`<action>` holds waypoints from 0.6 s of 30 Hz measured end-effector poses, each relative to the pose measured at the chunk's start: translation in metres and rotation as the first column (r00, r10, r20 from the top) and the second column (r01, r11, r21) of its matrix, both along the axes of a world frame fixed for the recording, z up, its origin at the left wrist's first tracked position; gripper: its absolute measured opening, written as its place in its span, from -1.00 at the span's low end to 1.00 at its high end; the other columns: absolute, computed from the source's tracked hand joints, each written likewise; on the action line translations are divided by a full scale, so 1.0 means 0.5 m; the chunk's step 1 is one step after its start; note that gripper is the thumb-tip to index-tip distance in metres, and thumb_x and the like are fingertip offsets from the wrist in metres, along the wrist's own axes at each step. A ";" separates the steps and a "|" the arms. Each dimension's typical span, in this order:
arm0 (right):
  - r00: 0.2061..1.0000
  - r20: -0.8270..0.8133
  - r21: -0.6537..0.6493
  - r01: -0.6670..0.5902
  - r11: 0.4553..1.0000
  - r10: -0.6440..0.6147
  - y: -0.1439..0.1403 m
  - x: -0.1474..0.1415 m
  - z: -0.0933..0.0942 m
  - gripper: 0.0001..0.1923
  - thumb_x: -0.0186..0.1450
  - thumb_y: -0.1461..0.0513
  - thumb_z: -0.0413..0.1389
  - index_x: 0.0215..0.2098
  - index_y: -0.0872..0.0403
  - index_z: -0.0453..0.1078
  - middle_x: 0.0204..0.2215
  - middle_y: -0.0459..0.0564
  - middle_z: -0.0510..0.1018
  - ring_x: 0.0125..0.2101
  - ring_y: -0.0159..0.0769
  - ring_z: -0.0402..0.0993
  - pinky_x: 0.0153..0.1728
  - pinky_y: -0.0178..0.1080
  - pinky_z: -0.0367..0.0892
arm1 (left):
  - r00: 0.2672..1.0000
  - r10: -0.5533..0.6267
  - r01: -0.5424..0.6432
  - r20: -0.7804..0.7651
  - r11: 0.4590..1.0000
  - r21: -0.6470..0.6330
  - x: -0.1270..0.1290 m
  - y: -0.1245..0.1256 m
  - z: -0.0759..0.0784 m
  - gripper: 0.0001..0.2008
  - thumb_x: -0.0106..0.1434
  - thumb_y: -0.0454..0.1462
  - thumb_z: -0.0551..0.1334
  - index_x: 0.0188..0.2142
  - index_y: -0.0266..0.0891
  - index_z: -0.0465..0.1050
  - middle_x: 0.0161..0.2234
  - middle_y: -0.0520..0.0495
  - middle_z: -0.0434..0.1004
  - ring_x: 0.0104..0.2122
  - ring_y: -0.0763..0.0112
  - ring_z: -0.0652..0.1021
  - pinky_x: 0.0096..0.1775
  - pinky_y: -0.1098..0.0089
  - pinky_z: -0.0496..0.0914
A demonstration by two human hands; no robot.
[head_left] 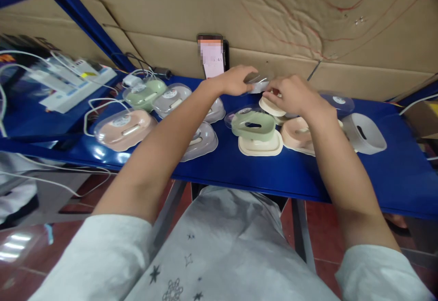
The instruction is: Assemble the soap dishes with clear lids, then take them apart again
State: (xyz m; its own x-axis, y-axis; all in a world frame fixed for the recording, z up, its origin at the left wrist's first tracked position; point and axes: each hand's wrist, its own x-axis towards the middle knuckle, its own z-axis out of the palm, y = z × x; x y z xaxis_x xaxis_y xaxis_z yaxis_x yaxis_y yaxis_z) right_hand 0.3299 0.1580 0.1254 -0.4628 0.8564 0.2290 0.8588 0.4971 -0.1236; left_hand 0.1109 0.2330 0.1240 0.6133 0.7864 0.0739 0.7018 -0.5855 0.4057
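Near the blue worktop's (239, 173) far edge, the left hand (236, 81) and right hand (290, 94) together pinch a clear plastic cover (257, 83) held between them, its long axis running hand to hand, above a cream base (270, 106).

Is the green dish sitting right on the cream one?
Touching. The head view shows the green dish stacked directly on the cream dish, no gap between them.

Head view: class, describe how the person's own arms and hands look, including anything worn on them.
Both forearms are bare, with short pale grey sleeves ending near the elbows. The left hand and right hand are bare: no gloves, rings, watch or markings show.
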 end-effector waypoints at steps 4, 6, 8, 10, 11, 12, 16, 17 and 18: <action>0.990 0.020 0.039 -0.141 0.989 0.140 -0.031 -0.041 0.001 -0.77 0.52 0.17 0.12 -0.08 0.07 0.61 -0.17 0.13 0.69 -0.12 -0.02 0.57 -0.02 0.00 0.38 | 0.992 0.023 -0.001 -0.127 0.986 0.169 -0.120 -0.088 0.033 -0.59 0.50 -0.28 0.21 0.29 -0.26 0.46 0.28 -0.19 0.55 0.26 0.16 0.50 0.35 0.06 0.31; 0.970 0.018 0.047 -0.243 0.969 0.242 -0.046 -0.081 -0.006 -0.76 0.52 0.19 0.10 -0.01 0.08 0.60 -0.07 0.15 0.69 -0.02 0.03 0.58 0.05 0.04 0.38 | 0.992 0.049 -0.025 -0.112 0.978 0.209 -0.193 -0.173 0.043 -0.61 0.57 -0.19 0.12 0.28 -0.20 0.48 0.25 -0.20 0.57 0.22 0.09 0.55 0.29 0.00 0.39; 0.943 -0.014 0.046 -0.331 0.942 0.332 -0.049 -0.134 -0.021 -0.71 0.51 0.22 0.11 0.13 0.07 0.55 0.10 0.16 0.65 0.12 0.07 0.54 0.17 0.09 0.34 | 0.996 0.074 -0.057 -0.057 0.965 0.257 -0.255 -0.270 0.037 -0.57 0.60 -0.08 0.06 0.29 -0.14 0.47 0.21 -0.19 0.58 0.19 0.06 0.57 0.25 -0.01 0.43; 0.914 -0.043 0.021 -0.403 0.915 0.403 -0.030 -0.197 -0.043 -0.54 0.47 0.25 0.16 0.32 0.05 0.44 0.33 0.18 0.50 0.32 0.12 0.39 0.31 0.16 0.24 | 0.987 0.160 -0.150 -0.017 0.952 0.267 -0.295 -0.359 0.010 -0.54 0.58 0.00 0.09 0.33 -0.07 0.43 0.29 -0.19 0.50 0.27 -0.01 0.53 0.28 -0.03 0.42; 0.905 -0.046 -0.008 -0.425 0.905 0.424 -0.014 -0.229 -0.055 -0.43 0.43 0.25 0.20 0.40 0.03 0.36 0.44 0.19 0.38 0.41 0.14 0.27 0.37 0.20 0.16 | 0.979 0.199 -0.181 -0.036 0.942 0.282 -0.308 -0.395 -0.011 -0.51 0.56 0.02 0.11 0.35 -0.07 0.41 0.35 -0.24 0.42 0.30 -0.10 0.50 0.30 -0.10 0.40; 0.902 -0.040 -0.047 -0.430 0.901 0.429 0.006 -0.259 -0.067 -0.30 0.39 0.24 0.26 0.47 0.01 0.27 0.52 0.20 0.24 0.48 0.18 0.14 0.42 0.25 0.08 | 0.973 0.223 -0.195 -0.063 0.935 0.297 -0.316 -0.425 -0.035 -0.48 0.54 0.03 0.14 0.37 -0.09 0.39 0.40 -0.29 0.36 0.34 -0.19 0.46 0.32 -0.19 0.35; 0.925 0.015 -0.228 -0.365 0.903 0.379 0.082 -0.332 -0.092 0.04 0.21 0.16 0.45 0.56 -0.01 0.13 0.57 0.24 0.11 0.52 0.29 0.03 0.44 0.35 0.00 | 0.962 0.269 -0.240 -0.046 0.914 0.327 -0.337 -0.474 -0.135 -0.46 0.52 -0.07 0.23 0.42 -0.09 0.33 0.44 -0.35 0.31 0.42 -0.26 0.36 0.32 -0.25 0.35; 0.924 0.008 -0.250 -0.367 0.896 0.381 0.090 -0.333 -0.091 0.03 0.19 0.13 0.47 0.54 -0.01 0.17 0.52 0.24 0.21 0.48 0.27 0.14 0.42 0.30 0.08 | 0.960 0.279 -0.257 -0.015 0.902 0.347 -0.344 -0.475 -0.154 -0.48 0.52 -0.11 0.23 0.41 -0.07 0.34 0.43 -0.34 0.32 0.42 -0.23 0.37 0.32 -0.23 0.36; 0.921 -0.013 -0.255 -0.380 0.889 0.390 0.093 -0.327 -0.087 0.00 0.19 0.10 0.48 0.51 -0.01 0.23 0.47 0.22 0.32 0.42 0.22 0.25 0.40 0.24 0.17 | 0.958 0.288 -0.274 0.020 0.887 0.372 -0.351 -0.473 -0.169 -0.51 0.52 -0.14 0.23 0.40 -0.06 0.36 0.43 -0.33 0.34 0.41 -0.22 0.38 0.31 -0.22 0.37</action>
